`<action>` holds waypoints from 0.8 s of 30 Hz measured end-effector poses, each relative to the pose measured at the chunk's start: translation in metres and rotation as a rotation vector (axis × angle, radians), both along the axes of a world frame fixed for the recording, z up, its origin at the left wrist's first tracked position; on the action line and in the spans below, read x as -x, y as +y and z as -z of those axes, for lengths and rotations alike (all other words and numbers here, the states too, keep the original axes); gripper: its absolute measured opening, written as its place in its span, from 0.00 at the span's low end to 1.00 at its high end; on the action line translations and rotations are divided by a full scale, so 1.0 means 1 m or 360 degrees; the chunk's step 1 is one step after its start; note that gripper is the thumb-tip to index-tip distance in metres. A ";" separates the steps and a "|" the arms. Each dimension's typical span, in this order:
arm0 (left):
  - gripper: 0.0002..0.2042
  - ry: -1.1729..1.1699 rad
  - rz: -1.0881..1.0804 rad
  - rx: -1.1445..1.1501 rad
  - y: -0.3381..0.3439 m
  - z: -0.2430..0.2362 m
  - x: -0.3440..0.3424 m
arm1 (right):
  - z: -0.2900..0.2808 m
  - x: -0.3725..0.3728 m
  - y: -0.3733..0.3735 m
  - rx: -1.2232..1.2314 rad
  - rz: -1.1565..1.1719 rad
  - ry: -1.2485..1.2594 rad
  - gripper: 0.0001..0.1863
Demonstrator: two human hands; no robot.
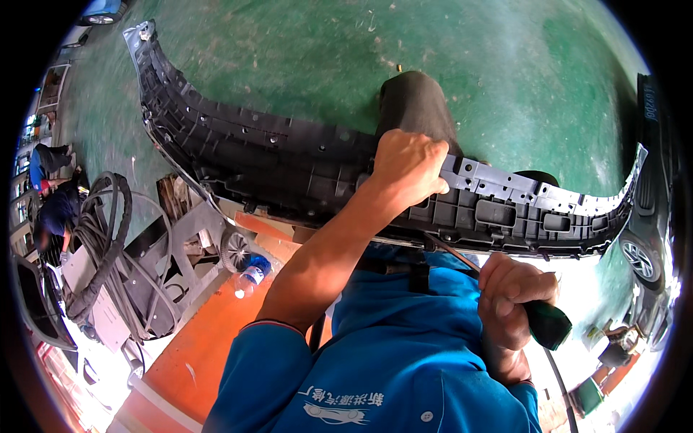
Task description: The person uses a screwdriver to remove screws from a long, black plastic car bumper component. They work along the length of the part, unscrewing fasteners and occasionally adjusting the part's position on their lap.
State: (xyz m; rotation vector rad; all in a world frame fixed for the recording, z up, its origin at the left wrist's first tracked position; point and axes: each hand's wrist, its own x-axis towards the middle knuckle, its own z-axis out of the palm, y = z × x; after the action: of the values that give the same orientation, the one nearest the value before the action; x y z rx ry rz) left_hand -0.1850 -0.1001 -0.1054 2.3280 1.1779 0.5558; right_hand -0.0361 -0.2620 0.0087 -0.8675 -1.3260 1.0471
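Observation:
A long, curved black plastic car bumper (260, 155) lies across in front of me, its ribbed inner side facing up and its ends curving away. My left hand (411, 169) is closed on its upper edge near the middle. In my right hand (511, 296) is a screwdriver (550, 325) with a dark green handle, my fingers wrapped round it. Its thin shaft points up and left to the bumper's near edge, where the tip is hard to make out. Behind my left hand rises a dark, rounded form (411, 105), partly hidden by the bumper.
To the left stand a grey metal machine with coiled hoses (112, 245) and an orange surface (189, 361). A plastic bottle (253, 274) lies near it. Two people (58, 209) work at the far left. A dark car (642, 252) stands right, beyond green floor (534, 94).

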 end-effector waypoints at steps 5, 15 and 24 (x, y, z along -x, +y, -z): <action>0.18 0.0001 0.0001 0.0029 -0.002 -0.003 0.001 | 0.000 0.003 0.000 -0.0062 0.0087 0.0038 0.09; 0.21 0.0039 0.0023 0.0090 0.000 -0.003 0.001 | 0.000 0.003 0.001 -0.0137 0.0038 0.0036 0.09; 0.21 0.0036 0.0022 0.0072 -0.001 -0.001 0.001 | -0.004 -0.002 -0.003 -0.0021 0.0016 -0.0008 0.11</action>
State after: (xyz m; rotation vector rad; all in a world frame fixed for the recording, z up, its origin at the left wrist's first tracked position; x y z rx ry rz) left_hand -0.1865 -0.1009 -0.1048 2.3080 1.1721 0.4942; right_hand -0.0344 -0.2649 0.0131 -0.8663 -1.3300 1.0281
